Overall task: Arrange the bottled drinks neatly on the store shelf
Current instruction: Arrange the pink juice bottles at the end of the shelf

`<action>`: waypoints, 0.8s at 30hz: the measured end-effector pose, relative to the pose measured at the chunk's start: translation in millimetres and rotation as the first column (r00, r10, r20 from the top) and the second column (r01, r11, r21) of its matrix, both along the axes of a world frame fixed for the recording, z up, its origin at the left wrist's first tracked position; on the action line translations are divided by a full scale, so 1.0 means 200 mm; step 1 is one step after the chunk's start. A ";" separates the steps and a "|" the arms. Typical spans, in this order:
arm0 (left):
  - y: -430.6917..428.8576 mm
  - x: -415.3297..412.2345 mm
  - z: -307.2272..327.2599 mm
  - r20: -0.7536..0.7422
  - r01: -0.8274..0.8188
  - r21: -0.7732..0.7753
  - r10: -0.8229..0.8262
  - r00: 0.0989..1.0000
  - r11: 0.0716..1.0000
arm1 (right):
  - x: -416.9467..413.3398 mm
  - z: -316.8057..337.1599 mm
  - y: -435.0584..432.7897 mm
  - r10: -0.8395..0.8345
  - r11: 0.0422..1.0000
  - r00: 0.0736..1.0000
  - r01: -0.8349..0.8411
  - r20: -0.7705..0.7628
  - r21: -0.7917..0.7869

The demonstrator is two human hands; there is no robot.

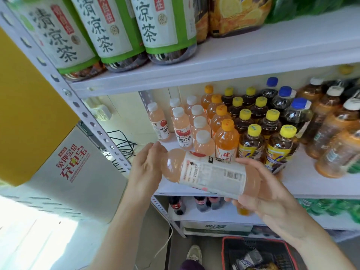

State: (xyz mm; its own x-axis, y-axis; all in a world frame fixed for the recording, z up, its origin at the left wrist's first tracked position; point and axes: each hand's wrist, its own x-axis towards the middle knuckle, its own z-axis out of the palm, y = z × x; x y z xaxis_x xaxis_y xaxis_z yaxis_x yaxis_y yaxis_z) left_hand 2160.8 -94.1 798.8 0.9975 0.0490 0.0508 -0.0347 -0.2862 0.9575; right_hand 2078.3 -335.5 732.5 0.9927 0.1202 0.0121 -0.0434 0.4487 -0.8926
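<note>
White metal shelving fills the frame. The upper shelf carries green-labelled tea bottles at upper left and lemon-labelled bottles beside them. The middle shelf bears rows, left to right: pink white-capped drinks, orange-capped orange drinks, yellow-capped dark teas, blue-capped bottles and white-capped amber bottles. The lower shelf holds dark red-labelled bottles and green bottles.

I see a yellow panel upper left, a red-printed white box below it, a red basket bottom right.
</note>
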 end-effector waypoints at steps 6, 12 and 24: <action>0.02 -0.05 -0.02 0.013 0.215 -0.014 -0.215 0.977 0.976 | -0.08 0.10 -0.03 -0.076 0.997 0.994 0.075 -0.075 -0.006; 0.01 -0.07 -0.04 0.050 0.394 0.001 -0.393 0.918 0.919 | -0.11 0.13 -0.05 -0.121 0.986 0.980 0.100 -0.160 -0.132; -0.06 -0.05 -0.05 0.016 0.219 -0.163 -0.219 0.976 0.962 | -0.11 0.12 -0.12 -0.030 0.972 0.999 0.033 0.017 -0.232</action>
State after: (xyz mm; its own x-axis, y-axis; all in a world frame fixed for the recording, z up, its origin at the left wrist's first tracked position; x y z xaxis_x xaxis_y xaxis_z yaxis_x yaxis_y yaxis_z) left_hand 2151.7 -106.9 788.8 0.9848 -0.1634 0.0584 -0.0773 -0.1119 0.9907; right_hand 2056.1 -359.8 755.9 0.9959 0.0902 0.0008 -0.0200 0.2297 -0.9730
